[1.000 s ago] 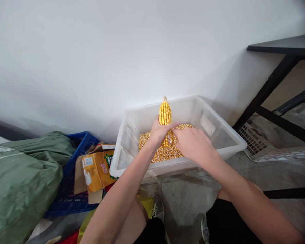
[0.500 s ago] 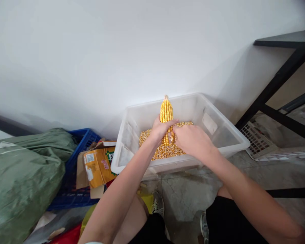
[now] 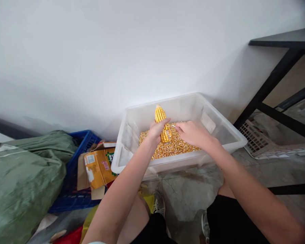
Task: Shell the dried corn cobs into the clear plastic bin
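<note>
An ear of corn (image 3: 160,114), with yellow kernels and a pale pointed tip, leans over the tub, gripped by my left hand (image 3: 156,129). Near its lower end some kernels are gone and bare cob shows. To the right, my right hand (image 3: 193,133) is closed on a small thin tool (image 3: 173,125); only its light, shiny tip shows, just apart from the ear, and the rest is hidden in the fist. Loose corn kernels (image 3: 176,149) cover the bottom of the translucent plastic tub (image 3: 178,163) beneath both hands.
Left of the tub lie a torn orange cardboard box (image 3: 100,168), a blue crate (image 3: 73,198) and a large green bag (image 3: 25,179). A black-framed table (image 3: 274,73) stands at the right, over a white basket (image 3: 256,139). The white wall (image 3: 142,51) rises behind.
My right hand has drawn away to the right from the ear, exposing the tool's tip. My left hand has shifted slightly left and lowered the ear, which now tilts left.
</note>
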`<move>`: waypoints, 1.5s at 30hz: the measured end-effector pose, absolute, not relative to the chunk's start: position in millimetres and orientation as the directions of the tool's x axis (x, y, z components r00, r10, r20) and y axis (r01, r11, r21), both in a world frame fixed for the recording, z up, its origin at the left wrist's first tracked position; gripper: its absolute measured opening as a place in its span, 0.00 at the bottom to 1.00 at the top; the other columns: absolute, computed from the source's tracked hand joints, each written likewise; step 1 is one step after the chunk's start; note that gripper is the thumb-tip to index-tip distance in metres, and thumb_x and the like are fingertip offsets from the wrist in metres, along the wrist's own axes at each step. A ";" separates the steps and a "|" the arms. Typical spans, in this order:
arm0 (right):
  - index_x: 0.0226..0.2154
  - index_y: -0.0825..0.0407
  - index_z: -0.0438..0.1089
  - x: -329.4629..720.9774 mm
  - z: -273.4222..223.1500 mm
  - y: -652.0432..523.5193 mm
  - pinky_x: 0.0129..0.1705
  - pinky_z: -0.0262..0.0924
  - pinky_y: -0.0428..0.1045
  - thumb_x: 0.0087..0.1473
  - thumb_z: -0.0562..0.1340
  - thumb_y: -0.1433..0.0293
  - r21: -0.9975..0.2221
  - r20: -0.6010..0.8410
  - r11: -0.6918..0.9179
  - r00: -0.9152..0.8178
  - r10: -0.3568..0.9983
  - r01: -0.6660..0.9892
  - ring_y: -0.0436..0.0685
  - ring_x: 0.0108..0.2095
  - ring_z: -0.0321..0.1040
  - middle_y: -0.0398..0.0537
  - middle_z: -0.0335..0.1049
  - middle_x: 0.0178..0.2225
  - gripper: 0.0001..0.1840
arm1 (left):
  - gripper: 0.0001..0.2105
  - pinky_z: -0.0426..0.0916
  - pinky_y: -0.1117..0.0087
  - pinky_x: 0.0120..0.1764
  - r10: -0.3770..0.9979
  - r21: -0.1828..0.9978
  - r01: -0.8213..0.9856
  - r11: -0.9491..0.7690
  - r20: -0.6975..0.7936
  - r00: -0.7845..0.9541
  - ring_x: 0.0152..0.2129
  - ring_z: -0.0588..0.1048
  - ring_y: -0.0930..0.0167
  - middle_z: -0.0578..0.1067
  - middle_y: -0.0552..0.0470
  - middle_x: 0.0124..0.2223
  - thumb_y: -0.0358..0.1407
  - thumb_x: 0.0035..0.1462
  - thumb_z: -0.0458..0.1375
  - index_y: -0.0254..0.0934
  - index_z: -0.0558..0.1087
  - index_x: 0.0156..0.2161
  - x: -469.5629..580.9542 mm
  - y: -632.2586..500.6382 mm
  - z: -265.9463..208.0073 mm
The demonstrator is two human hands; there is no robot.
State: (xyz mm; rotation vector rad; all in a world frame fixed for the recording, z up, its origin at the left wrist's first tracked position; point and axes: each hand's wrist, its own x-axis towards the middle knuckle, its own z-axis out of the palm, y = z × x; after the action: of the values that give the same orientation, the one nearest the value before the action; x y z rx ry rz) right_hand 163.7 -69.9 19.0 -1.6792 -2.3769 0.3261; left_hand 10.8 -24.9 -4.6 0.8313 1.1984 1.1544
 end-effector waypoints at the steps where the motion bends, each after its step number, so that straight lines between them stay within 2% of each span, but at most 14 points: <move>1: 0.34 0.51 0.69 165.3 17.4 -68.3 0.27 0.39 0.49 0.64 0.45 0.65 -0.315 0.042 0.322 -0.326 0.944 0.893 0.52 0.25 0.60 0.50 0.71 0.29 0.18 | 0.21 0.65 0.74 0.21 0.964 0.943 -0.225 0.245 -0.261 -0.045 0.16 0.68 0.76 0.67 0.58 0.22 0.37 0.38 0.70 0.35 0.66 0.37 9.9 -24.7 -5.1; 7: 0.32 0.51 0.66 165.0 17.1 -66.2 0.27 0.41 0.47 0.64 0.46 0.64 -0.435 0.024 0.401 -0.435 0.900 0.806 0.51 0.26 0.60 0.47 0.69 0.29 0.17 | 0.24 0.66 0.73 0.23 0.984 0.966 -0.189 0.176 -0.173 0.031 0.19 0.70 0.75 0.70 0.56 0.26 0.37 0.37 0.71 0.36 0.66 0.39 9.2 -29.3 -3.1; 13: 0.26 0.52 0.64 164.7 17.4 -67.4 0.27 0.39 0.48 0.62 0.48 0.66 -0.443 0.000 0.405 -0.452 0.892 0.800 0.50 0.23 0.55 0.45 0.66 0.25 0.16 | 0.24 0.67 0.72 0.22 0.986 0.975 -0.146 0.167 -0.163 0.034 0.20 0.70 0.73 0.69 0.56 0.26 0.36 0.35 0.71 0.36 0.66 0.37 8.7 -29.6 -4.3; 20: 0.22 0.52 0.63 163.7 20.7 -72.3 0.27 0.37 0.49 0.56 0.51 0.72 -0.318 0.033 0.439 -0.453 0.891 0.840 0.50 0.21 0.52 0.46 0.64 0.23 0.13 | 0.23 0.68 0.71 0.22 0.986 0.979 -0.122 0.163 -0.157 0.058 0.21 0.71 0.72 0.70 0.55 0.27 0.33 0.33 0.72 0.35 0.66 0.35 11.0 -33.1 -7.5; 24: 0.22 0.52 0.63 157.2 26.2 -76.7 0.27 0.37 0.50 0.52 0.53 0.74 -0.213 0.052 0.470 -0.470 0.881 0.857 0.51 0.22 0.55 0.49 0.65 0.23 0.10 | 0.21 0.68 0.70 0.23 0.978 0.967 -0.164 0.196 -0.182 0.098 0.20 0.71 0.72 0.70 0.54 0.26 0.33 0.36 0.71 0.35 0.66 0.35 13.8 -37.4 -5.1; 26: 0.22 0.53 0.64 154.8 26.4 -76.6 0.27 0.38 0.50 0.52 0.53 0.74 -0.207 0.053 0.471 -0.471 0.880 0.857 0.52 0.23 0.56 0.50 0.66 0.24 0.10 | 0.20 0.68 0.70 0.22 0.975 0.961 -0.175 0.215 -0.199 0.103 0.20 0.72 0.72 0.71 0.53 0.26 0.33 0.37 0.70 0.35 0.66 0.34 13.3 -39.0 -3.2; 28: 0.23 0.52 0.65 154.5 25.7 -74.7 0.27 0.40 0.50 0.55 0.52 0.73 -0.260 0.041 0.459 -0.466 0.884 0.850 0.52 0.23 0.57 0.50 0.67 0.25 0.12 | 0.19 0.68 0.70 0.22 0.971 0.953 -0.196 0.231 -0.214 0.103 0.20 0.72 0.72 0.71 0.53 0.26 0.33 0.38 0.70 0.35 0.66 0.35 11.9 -40.1 -0.5; 30: 0.25 0.52 0.66 157.8 25.6 -71.3 0.27 0.41 0.49 0.59 0.50 0.70 -0.363 0.013 0.430 -0.457 0.889 0.827 0.52 0.24 0.58 0.49 0.68 0.26 0.15 | 0.18 0.68 0.70 0.23 0.963 0.938 -0.227 0.260 -0.234 0.136 0.19 0.72 0.72 0.71 0.52 0.26 0.33 0.39 0.69 0.35 0.67 0.35 10.4 -40.9 3.0; 34: 0.29 0.51 0.68 176.7 28.6 -61.6 0.27 0.46 0.48 0.63 0.48 0.62 -0.551 -0.058 0.338 -0.440 0.896 0.763 0.52 0.26 0.61 0.47 0.69 0.26 0.19 | 0.21 0.69 0.70 0.25 0.947 0.918 -0.253 0.305 -0.263 0.185 0.21 0.72 0.72 0.71 0.52 0.26 0.28 0.35 0.69 0.34 0.66 0.36 9.5 -40.5 9.4; 40: 0.38 0.50 0.72 216.1 28.0 -44.4 0.31 0.52 0.47 0.62 0.50 0.60 -0.635 -0.002 0.225 -0.294 0.956 0.739 0.54 0.30 0.64 0.47 0.71 0.30 0.18 | 0.33 0.68 0.72 0.24 0.965 0.946 -0.190 0.262 -0.261 0.032 0.23 0.71 0.73 0.69 0.55 0.31 0.21 0.29 0.66 0.39 0.64 0.45 8.7 -35.5 5.6; 45: 0.40 0.52 0.71 219.5 21.1 -38.1 0.30 0.52 0.47 0.62 0.50 0.60 -0.684 -0.010 0.147 -0.210 0.978 0.714 0.53 0.27 0.64 0.46 0.68 0.26 0.19 | 0.38 0.69 0.72 0.25 0.978 0.966 -0.156 0.208 -0.210 0.002 0.25 0.70 0.72 0.68 0.54 0.35 0.21 0.28 0.66 0.42 0.62 0.49 8.4 -36.0 2.4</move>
State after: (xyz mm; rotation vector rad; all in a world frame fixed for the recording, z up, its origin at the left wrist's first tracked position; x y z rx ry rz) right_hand 219.5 -38.1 21.1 -1.6132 -1.9897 0.7961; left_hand 8.4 -36.0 2.4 0.9352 1.1973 1.1331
